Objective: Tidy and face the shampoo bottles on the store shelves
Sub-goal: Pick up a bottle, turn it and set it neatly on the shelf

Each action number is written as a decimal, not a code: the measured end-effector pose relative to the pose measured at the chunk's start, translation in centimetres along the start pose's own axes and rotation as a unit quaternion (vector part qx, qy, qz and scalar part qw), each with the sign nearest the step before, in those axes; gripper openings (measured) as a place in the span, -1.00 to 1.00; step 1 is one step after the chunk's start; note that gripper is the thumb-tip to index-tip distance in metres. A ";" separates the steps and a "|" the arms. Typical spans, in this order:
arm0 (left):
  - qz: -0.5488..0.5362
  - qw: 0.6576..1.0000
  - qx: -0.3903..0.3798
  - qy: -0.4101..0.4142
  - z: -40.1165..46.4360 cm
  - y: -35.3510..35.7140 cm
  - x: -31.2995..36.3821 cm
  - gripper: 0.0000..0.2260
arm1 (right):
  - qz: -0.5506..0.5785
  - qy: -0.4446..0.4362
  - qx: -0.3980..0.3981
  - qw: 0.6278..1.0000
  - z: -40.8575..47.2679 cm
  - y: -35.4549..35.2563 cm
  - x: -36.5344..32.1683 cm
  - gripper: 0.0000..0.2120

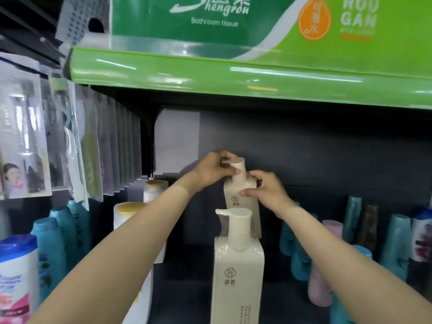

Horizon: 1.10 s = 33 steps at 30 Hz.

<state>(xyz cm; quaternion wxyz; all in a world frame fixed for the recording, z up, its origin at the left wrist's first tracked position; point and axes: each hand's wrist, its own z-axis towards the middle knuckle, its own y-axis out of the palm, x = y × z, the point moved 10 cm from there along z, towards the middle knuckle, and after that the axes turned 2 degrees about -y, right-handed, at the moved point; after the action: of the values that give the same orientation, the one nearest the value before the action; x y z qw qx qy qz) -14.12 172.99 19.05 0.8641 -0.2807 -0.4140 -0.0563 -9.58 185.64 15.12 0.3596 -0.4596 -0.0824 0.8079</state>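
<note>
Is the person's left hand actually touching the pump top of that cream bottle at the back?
Touching. The head view shows the left hand with its fingers curled round the pump top of the rear cream bottle, while the right hand holds its shoulder.

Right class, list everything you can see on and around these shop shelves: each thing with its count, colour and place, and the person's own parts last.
Pump bottles: two, cream; front one at shelf centre, rear one behind it, held.
Yellow-capped bottles: two seen, white, left of centre.
Teal bottles: several, left side; more at right.
Blue-capped bottle: one, white with pink label, near left.
Pink bottles: about two, lilac pink, right of centre.
Brown bottle: one, right rear.
Hanging packets: a row, clear, upper left.
Shelf edge: one, green, above.
Tissue pack: one, green, top shelf.
Left hand: grips rear bottle's pump.
Right hand: grips rear bottle's shoulder.
</note>
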 end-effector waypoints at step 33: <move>-0.171 0.984 0.052 0.013 -20.2 10.8 16.8 -0.70 | 0.153 0.017 0.011 0.988 -27.1 -15.9 -9.6 -0.79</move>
<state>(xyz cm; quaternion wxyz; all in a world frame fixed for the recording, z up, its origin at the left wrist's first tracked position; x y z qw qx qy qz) 14.16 173.60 16.75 0.8605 -0.1592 -0.4472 -0.1850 23.25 185.58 13.78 0.2386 -0.4763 0.0041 0.8463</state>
